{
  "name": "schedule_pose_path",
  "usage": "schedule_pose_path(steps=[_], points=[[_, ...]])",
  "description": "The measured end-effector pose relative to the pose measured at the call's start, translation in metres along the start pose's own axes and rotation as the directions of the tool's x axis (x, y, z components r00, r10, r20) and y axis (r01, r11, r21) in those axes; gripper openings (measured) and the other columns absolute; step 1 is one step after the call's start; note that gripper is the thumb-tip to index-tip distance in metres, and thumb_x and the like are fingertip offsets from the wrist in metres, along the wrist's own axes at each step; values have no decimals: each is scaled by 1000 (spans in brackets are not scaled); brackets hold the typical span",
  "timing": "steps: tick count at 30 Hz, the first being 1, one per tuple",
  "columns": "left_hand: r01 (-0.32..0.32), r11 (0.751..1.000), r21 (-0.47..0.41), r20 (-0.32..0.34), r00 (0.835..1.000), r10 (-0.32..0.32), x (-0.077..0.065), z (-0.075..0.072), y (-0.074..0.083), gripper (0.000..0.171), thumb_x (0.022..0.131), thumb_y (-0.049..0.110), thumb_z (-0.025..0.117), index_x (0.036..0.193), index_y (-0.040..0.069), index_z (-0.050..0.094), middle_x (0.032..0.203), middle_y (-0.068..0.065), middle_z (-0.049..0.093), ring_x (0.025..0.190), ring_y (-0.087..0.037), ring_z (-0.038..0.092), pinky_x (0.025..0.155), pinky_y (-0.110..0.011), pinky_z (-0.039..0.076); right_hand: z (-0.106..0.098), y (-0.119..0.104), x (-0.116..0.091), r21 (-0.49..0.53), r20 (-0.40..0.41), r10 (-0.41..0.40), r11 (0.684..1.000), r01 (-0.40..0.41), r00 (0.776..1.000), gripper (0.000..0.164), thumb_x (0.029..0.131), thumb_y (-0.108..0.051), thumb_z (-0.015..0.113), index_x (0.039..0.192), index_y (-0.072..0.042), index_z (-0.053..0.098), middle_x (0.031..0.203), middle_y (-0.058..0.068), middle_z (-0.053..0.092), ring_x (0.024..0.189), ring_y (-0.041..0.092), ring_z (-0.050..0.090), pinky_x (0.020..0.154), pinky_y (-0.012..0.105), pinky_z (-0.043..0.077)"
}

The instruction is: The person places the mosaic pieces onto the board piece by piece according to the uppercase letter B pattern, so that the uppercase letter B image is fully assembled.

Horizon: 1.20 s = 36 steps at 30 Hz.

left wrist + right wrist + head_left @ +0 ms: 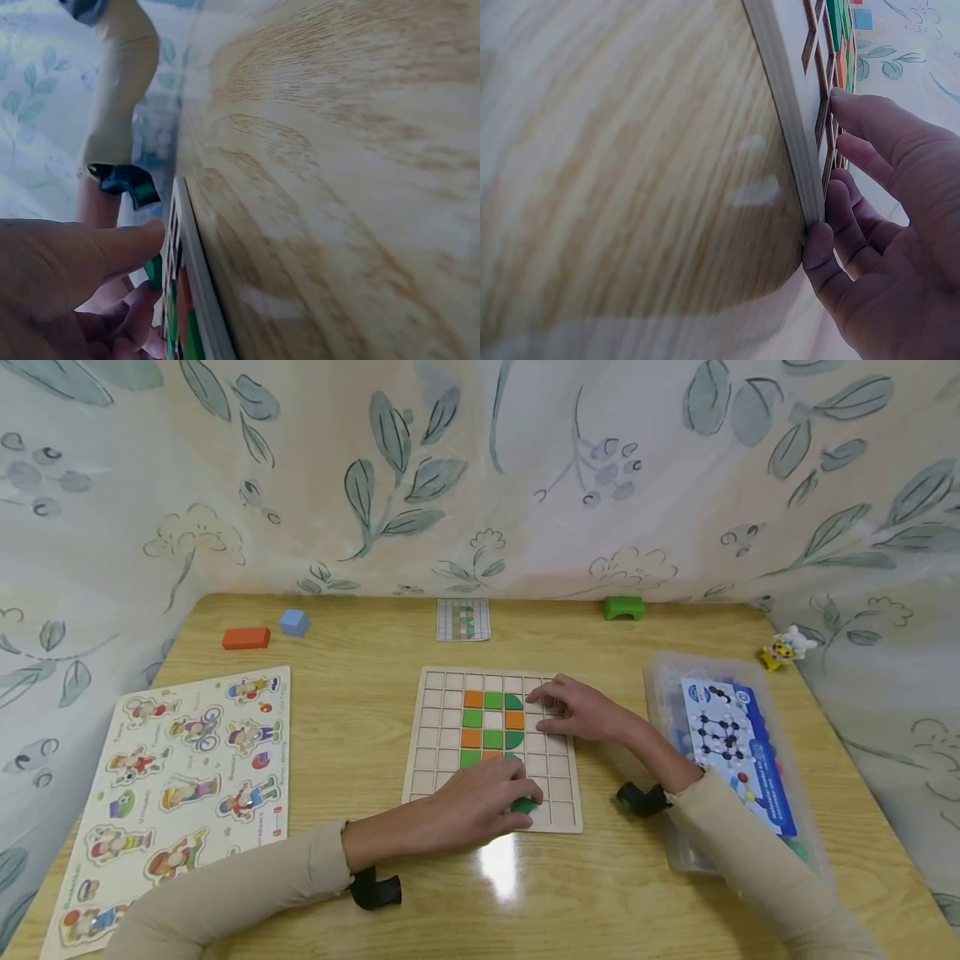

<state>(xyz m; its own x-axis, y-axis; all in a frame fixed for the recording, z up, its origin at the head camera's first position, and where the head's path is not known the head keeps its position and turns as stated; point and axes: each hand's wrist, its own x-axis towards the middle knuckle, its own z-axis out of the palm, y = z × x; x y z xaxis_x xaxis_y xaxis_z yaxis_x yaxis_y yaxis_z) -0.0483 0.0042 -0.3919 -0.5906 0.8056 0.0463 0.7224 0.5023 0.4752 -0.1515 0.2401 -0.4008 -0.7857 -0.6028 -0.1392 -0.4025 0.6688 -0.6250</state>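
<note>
A wooden grid board (442,785) lies mid-table, with orange, green and rounded dark green tiles (492,739) in several of its squares. Over the near part of the board, my left hand (480,797) pinches a dark green tile (522,806) between thumb and fingers; the same green tile (154,271) shows in the left wrist view. The left hand covers some of the lower squares. My right hand (588,710) rests at the board's far right side, fingers loosely bent. In the right wrist view, its thumb (862,112) touches the grid and the little finger lies against the board's edge.
A small pattern card (462,620) lies behind the board. At left is a picture puzzle board (176,793), with a red block (246,638) and blue block (294,622) beyond. A plastic box (675,852) stands at right, near a green arch (624,607) and a yellow figurine (786,648).
</note>
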Motion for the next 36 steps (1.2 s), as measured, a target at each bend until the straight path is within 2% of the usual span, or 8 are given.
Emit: schedule_pose_path(steps=[7,18,22,27,32,36], points=[[22,998,66,-36,999,-20,-2,1,-2,17,88,32,69,102,24,67,91,7,58,79,-6,45,67,-16,33,-2,-1,0,8,11,5,1000,-5,1000,39,90,-21,70,126,-9,61,103,8,54,89,18,50,81,35,46],[25,989,145,-56,998,-17,-3,4,-6,25,85,44,70,100,23,71,96,8,61,86,-8,50,73,-20,39,-2,-3,0,3,9,0,1000,0,1000,39,89,-20,71,126,-9,61,103,8,54,90,18,51,81,35,46],[-3,986,164,-93,995,19,-4,5,-6,26,83,43,72,99,23,72,91,8,60,82,-8,50,70,-19,38,-1,-2,0,10,14,-3,1000,3,1000,39,89,-19,70,126,-8,61,103,8,54,90,18,50,81,35,46],[-34,970,241,-136,988,69,-4,8,-5,27,79,44,74,96,24,70,81,8,55,74,-7,47,64,-17,30,-1,-3,-1,12,24,-5,1000,5,1000,39,90,-18,69,126,-8,60,103,8,54,90,18,50,82,35,45],[-39,951,307,-131,988,83,-5,7,-1,14,85,41,71,84,27,73,84,11,60,77,-7,50,64,-15,31,-1,-4,-1,8,19,-3,1000,3,1000,39,90,-18,69,126,-7,60,103,8,54,90,18,50,82,35,45],[-65,938,341,-111,988,109,-7,4,1,12,90,34,68,85,27,76,88,10,64,81,-8,51,67,-16,36,-2,-4,-1,10,17,-4,1000,4,1000,38,90,-17,69,126,-7,60,104,9,53,91,19,50,82,36,45]])
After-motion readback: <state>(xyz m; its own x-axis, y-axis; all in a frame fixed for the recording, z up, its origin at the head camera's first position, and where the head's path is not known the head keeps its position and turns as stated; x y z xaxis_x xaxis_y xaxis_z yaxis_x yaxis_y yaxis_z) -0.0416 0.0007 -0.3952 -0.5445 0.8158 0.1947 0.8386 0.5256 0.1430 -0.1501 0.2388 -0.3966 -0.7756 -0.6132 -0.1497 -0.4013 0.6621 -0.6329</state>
